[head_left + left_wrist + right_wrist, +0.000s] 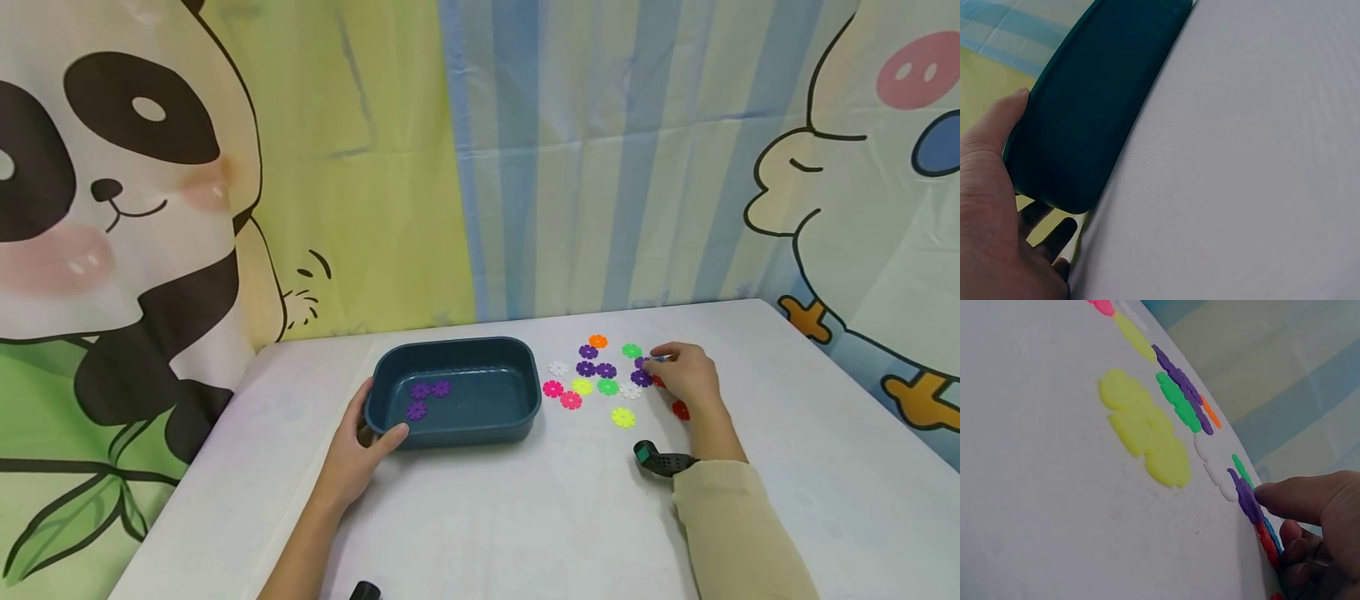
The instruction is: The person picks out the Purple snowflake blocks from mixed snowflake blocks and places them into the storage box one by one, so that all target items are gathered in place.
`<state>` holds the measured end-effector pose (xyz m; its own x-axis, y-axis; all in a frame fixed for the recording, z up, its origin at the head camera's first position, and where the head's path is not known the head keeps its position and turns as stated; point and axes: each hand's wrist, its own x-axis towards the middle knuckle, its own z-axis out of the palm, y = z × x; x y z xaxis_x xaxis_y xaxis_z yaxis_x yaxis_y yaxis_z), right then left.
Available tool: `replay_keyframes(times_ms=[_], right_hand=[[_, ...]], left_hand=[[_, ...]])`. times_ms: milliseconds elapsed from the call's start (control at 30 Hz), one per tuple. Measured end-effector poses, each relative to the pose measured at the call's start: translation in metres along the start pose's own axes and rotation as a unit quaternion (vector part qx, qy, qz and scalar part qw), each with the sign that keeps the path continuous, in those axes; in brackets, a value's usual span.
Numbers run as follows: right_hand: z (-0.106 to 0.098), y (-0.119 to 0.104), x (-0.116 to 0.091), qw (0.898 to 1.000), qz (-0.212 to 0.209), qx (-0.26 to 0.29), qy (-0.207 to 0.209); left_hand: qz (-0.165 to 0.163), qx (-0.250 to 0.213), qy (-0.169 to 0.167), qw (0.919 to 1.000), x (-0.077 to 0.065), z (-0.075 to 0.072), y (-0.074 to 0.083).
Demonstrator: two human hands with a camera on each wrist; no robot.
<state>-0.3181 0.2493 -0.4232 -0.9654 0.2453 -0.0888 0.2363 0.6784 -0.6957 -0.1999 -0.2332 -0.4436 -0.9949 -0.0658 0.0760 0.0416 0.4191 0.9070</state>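
Observation:
My left hand (351, 454) holds the left end of a dark teal plastic basin (465, 435), thumb over the near rim and fingers along the side. Three purple flower-shaped discs (417, 411) lie in the basin. To its right, my right hand (686, 379) reaches down among loose flower discs, its thumb touching a purple flower disc (1247, 499). The other fingers are bent and apart from the thumb, near a red disc (1266, 544) and a blue disc (1273, 534). The hand partly hides these pieces.
More flower discs lie scattered between basin and right hand: an orange disc (597, 341), a yellow disc (623, 417), a pink disc (571, 401), a white disc (558, 367) and a green disc (608, 387). A white cloth covers the table (525, 517); printed curtains (390, 167) hang behind.

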Motion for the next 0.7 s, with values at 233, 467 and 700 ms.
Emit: replay_keyframes(times_ms=[233, 467, 700], right_hand=[[0.0012, 0.0012, 0.0001, 0.999, -0.022, -0.028, 0.003], [0.001, 0.001, 0.0002, 1.0, -0.021, -0.016, 0.013], [0.0053, 0.0025, 0.0007, 0.999, -0.01, 0.011, 0.032]], left_hand=[[0.001, 0.002, 0.001, 1.0, 0.0001, 0.0, 0.0003], [0.001, 0.004, 0.002, 1.0, 0.0002, 0.0002, 0.0014], [0.002, 0.004, 0.002, 1.0, 0.0, 0.0006, 0.0006]])
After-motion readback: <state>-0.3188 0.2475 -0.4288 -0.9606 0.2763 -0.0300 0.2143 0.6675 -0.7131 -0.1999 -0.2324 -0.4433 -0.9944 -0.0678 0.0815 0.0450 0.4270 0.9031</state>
